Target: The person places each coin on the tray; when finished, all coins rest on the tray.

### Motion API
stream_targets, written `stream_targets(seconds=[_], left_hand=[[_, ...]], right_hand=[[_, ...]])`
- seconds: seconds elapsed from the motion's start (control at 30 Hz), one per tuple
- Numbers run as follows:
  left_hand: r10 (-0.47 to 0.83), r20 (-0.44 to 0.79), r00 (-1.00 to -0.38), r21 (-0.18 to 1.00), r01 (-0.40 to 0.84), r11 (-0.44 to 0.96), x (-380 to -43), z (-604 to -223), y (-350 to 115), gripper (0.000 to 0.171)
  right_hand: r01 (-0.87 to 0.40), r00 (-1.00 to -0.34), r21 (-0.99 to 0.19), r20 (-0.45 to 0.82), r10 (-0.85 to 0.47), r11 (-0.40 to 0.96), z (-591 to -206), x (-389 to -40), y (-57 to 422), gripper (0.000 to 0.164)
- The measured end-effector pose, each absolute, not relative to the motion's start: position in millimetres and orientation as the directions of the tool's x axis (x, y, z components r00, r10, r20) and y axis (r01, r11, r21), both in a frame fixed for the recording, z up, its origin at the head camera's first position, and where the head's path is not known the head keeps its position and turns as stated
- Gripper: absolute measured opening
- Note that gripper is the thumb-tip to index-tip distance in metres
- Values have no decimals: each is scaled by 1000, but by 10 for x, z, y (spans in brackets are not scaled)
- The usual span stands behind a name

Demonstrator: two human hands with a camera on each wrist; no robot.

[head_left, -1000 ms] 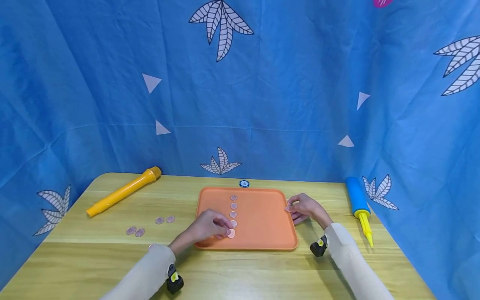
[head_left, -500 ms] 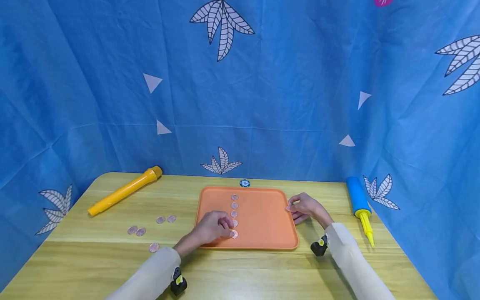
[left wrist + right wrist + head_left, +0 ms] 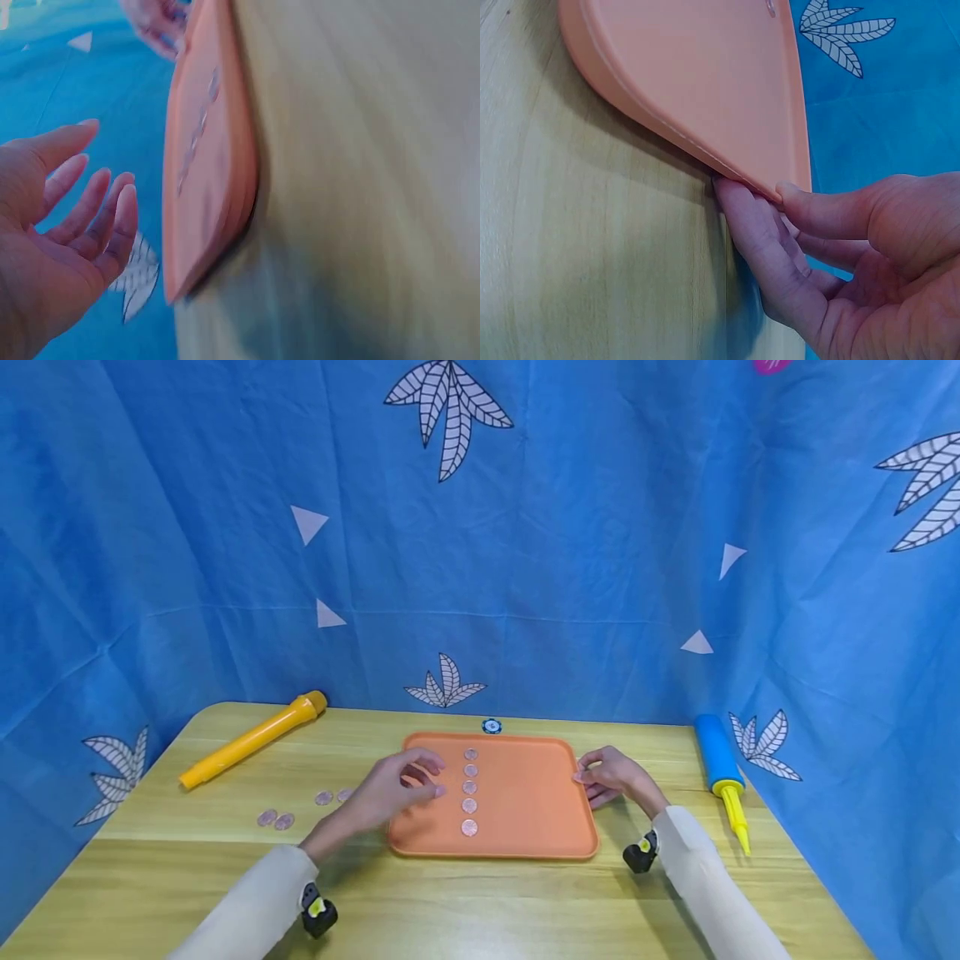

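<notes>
On the tray [image 3: 532, 797] lie five coins [image 3: 469, 787]; right hand [image 3: 611, 777] pinches its rim [image 3: 591, 818]; left hand [image 3: 382, 791], fingers apart.

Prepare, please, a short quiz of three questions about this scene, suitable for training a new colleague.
1. Count: how many coins lie in the line on the orange tray?
2. True or false: the left hand holds nothing.
3. Choose: which thing lies to the right of the orange tray?
a) yellow stick
b) blue-and-yellow pump
c) round chip

Key:
1. Five.
2. True.
3. b
</notes>
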State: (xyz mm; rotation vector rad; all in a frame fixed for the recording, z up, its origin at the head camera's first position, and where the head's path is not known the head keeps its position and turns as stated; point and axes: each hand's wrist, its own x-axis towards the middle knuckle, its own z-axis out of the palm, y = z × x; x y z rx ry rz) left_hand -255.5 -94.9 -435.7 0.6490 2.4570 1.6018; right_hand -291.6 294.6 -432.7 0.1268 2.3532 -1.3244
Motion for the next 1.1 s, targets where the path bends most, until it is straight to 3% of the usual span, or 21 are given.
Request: stream_targets(seconds=[0.4, 0.93, 1.1], left_hand=[[354, 215, -910, 864, 347, 366, -2704, -4301, -1772, 41], [478, 16, -878, 898, 222, 379, -2816, -4568, -2304, 61], [493, -17, -870, 876, 225, 427, -2858, -4644, -2371, 60]], right_hand=[[284, -897, -784, -420, -136, 553, -4293, -2921, 2985, 11], [300, -898, -789, -423, -119, 537, -4326, -2918, 2957, 11], [302, -898, -786, -425, -116, 539, -4319, -2914, 2946, 13]])
